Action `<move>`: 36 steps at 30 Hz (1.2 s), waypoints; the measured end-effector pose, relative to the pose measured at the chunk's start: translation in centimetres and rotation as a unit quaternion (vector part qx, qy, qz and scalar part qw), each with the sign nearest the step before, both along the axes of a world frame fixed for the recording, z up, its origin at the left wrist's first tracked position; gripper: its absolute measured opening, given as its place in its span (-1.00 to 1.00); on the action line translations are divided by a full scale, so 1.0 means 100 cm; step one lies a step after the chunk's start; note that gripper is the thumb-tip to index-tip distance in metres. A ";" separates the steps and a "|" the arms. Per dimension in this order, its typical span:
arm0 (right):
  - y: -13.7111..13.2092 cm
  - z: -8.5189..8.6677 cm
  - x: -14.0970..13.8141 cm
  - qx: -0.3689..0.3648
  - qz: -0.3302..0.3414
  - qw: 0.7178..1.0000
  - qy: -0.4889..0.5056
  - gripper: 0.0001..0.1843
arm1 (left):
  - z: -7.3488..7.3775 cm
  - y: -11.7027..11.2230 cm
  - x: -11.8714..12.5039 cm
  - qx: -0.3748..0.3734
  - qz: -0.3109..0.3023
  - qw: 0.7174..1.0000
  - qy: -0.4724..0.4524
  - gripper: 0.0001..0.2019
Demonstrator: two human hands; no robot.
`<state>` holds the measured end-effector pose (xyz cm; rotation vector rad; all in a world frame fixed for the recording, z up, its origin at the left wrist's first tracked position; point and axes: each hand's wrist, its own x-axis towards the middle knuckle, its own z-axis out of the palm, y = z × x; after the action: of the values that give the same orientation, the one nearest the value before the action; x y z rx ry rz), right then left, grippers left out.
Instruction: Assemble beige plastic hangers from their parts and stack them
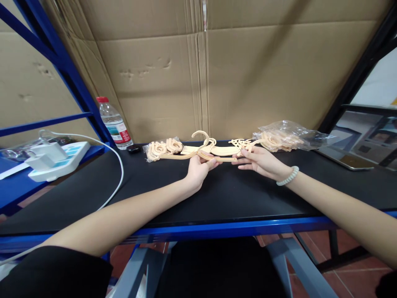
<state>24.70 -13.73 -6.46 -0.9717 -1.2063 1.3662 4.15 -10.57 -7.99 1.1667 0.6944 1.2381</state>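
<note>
Both my hands reach to the back of a black table top (217, 198). My left hand (198, 169) is closed round the middle of a cream plastic hanger (214, 156), thumb on top. My right hand (259, 162) pinches the hanger's right end with its fingertips; a white bead bracelet (288, 177) sits on that wrist. More cream hangers (217, 148) lie stacked just behind, hooks pointing up. A clear bag of cream rings (163, 148) lies to the left, and a crumpled clear bag with more cream parts (285, 138) to the right.
Cardboard sheets (201, 70) wall off the back. A water bottle with a red cap (114, 123) stands at the back left beside a blue rack post (62, 62). A white power strip with charger (52, 159) and white cable (119, 174) lie left. A tablet (362, 138) leans at right.
</note>
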 end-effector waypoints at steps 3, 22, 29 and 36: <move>0.001 0.000 0.001 0.067 -0.057 0.996 -0.022 -0.84 | 0.000 0.001 0.001 -0.008 0.002 1.000 -0.010 -0.85; 0.002 -0.001 0.004 -0.079 0.099 0.989 0.072 -0.86 | 0.001 -0.004 -0.002 0.044 -0.002 0.999 -0.011 -0.82; -0.001 0.002 0.003 -0.091 0.101 0.989 0.056 -0.81 | 0.001 -0.007 -0.002 0.070 -0.016 0.997 0.006 -0.84; 0.003 -0.002 0.006 -0.087 0.096 0.990 0.060 -0.78 | 0.002 -0.007 -0.001 0.098 -0.011 0.995 0.033 -0.89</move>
<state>25.30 -13.47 -6.68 -0.8967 -1.1258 1.6818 4.08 -11.31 -7.74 1.3776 0.6174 1.2751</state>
